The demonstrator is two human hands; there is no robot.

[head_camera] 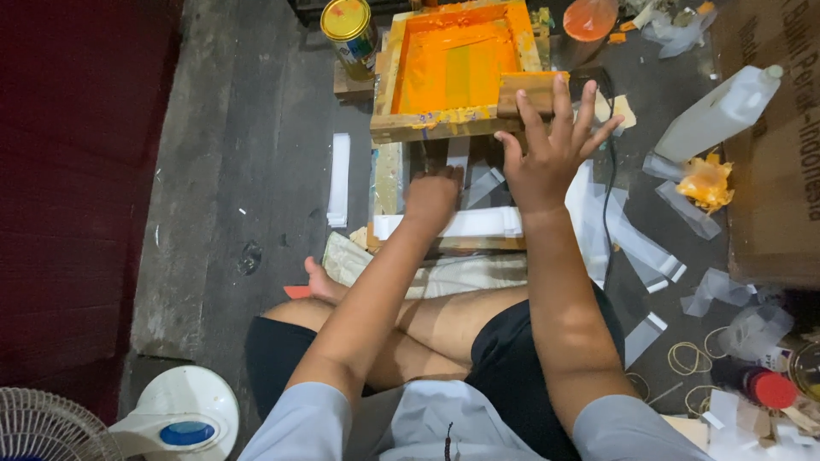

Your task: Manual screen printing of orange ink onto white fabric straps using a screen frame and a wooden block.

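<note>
I sit cross-legged on the floor before a wooden printing frame whose screen is coated in orange ink. The frame's near edge is raised above a board. My right hand is spread open, fingers reaching up to a wooden squeegee block resting on the frame's near right corner. My left hand reaches under the raised frame, fingers curled down onto a clear plastic bag on the board. A stack of white bags lies just in front of that hand.
A gold-lidded tin stands left of the frame. A white bottle, an orange-stained rag, loose clear bags and rubber bands lie at the right beside a cardboard box. A fan sits at bottom left.
</note>
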